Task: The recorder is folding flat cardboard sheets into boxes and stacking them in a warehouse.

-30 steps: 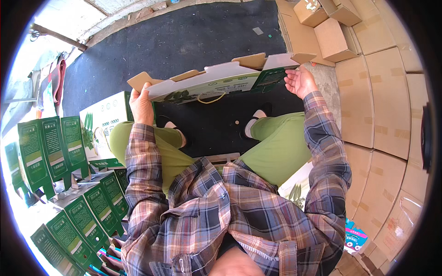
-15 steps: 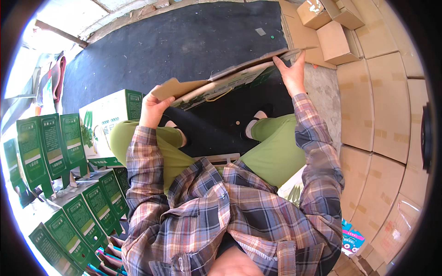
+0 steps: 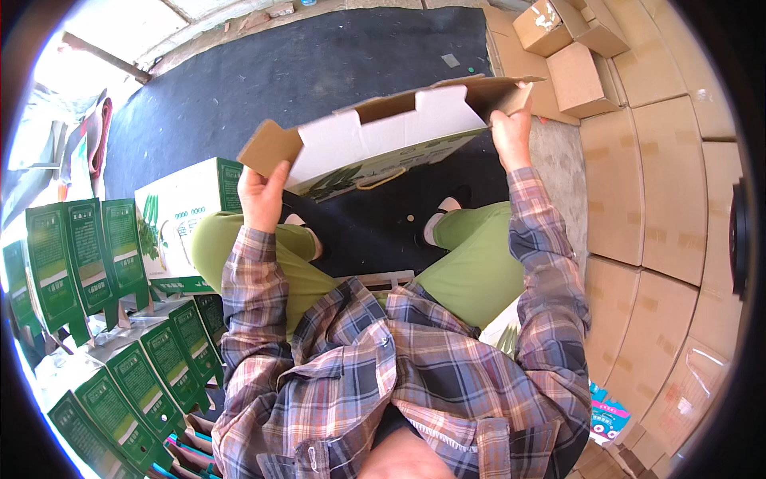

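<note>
In front of my knees I hold up a printed cardboard carton, white with green pictures and a yellowish cord handle on the side toward me. Its flaps stand up and its mouth is partly spread, showing brown board inside. My left hand grips the left end by a brown flap, thumb on the near face. At the other end my right hand clasps the edge beside another flap; some of its fingers are hidden behind the board.
Green-and-white printed cartons are stacked at my left, with a larger one beside my knee. Plain brown boxes form a wall on the right, and small open boxes sit at the far right. Black matting covers the floor.
The carton has gone from nearly flat to opened out, its white flap now showing. My left hand has turned slightly with its flap, and my right hand has shifted down a little.
</note>
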A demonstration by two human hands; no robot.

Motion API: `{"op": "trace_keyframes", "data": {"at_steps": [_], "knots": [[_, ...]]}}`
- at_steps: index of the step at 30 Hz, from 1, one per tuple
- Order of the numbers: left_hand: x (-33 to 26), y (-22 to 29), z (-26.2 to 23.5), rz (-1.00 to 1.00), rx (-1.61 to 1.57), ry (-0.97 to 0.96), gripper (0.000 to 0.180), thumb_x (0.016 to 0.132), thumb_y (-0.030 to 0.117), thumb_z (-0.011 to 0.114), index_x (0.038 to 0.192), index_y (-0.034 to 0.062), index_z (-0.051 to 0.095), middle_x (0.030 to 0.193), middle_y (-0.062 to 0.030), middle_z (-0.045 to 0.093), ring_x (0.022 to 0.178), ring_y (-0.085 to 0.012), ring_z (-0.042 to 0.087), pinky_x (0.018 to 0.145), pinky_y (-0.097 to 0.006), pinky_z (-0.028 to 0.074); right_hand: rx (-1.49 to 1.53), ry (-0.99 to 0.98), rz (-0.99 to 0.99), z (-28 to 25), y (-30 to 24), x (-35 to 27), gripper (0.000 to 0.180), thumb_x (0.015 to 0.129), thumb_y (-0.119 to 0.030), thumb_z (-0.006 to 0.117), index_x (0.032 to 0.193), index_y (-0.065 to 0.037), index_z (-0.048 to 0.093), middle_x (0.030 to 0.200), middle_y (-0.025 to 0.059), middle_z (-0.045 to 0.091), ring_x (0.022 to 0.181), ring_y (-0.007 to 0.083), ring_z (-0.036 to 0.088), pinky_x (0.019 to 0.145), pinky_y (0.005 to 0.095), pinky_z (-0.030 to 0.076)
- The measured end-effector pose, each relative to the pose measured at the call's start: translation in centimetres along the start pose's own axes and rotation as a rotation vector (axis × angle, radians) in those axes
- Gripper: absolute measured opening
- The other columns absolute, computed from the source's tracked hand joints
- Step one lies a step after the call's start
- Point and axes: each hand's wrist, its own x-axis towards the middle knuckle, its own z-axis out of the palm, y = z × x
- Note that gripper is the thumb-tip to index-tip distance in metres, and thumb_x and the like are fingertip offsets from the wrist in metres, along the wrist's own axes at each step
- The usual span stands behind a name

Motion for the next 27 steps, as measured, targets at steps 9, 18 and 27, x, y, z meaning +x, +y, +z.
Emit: {"op": "trace_keyframes", "data": {"at_steps": [9,18,27], "knots": [[1.9,-1.9,-2.8,-0.095,-0.118,0.443,0.019,0.088,0.010,0.058,0.105,0.0015,0.056,0.098,-0.0052,0.060,0.087,-0.0106,0.057,0.075,-0.025,0.046,0.410,-0.416,0.308,-1.9,-3.2,-3.5,0.065,0.073,0.004,0.043,0.135,-0.013,0.036,0.118,0.0053,0.050,0.094,0.0135,0.055,0.070,0.0277,0.051],[2.9,1.5,-2.9,0.213,0.874,0.627,0.065,0.078,0.005,0.064,0.135,0.0063,0.033,0.128,-0.0158,0.040,0.117,-0.0253,0.041,0.095,-0.038,0.035,0.433,-0.428,0.417,-2.5,-3.0,-4.8,0.065,0.078,0.002,0.044,0.139,-0.015,0.030,0.125,0.0079,0.048,0.100,0.0171,0.057,0.073,0.0314,0.054],[4.5,4.6,0.4,0.448,1.327,0.014,0.080,0.064,0.007,0.072,0.136,0.0154,0.036,0.137,-0.0074,0.035,0.130,-0.0311,0.026,0.107,-0.047,0.021,0.448,-0.416,0.417,-3.5,-3.7,-6.0,0.060,0.076,0.002,0.046,0.134,-0.014,0.039,0.115,0.0053,0.053,0.092,0.0144,0.059,0.067,0.0299,0.054]]}}
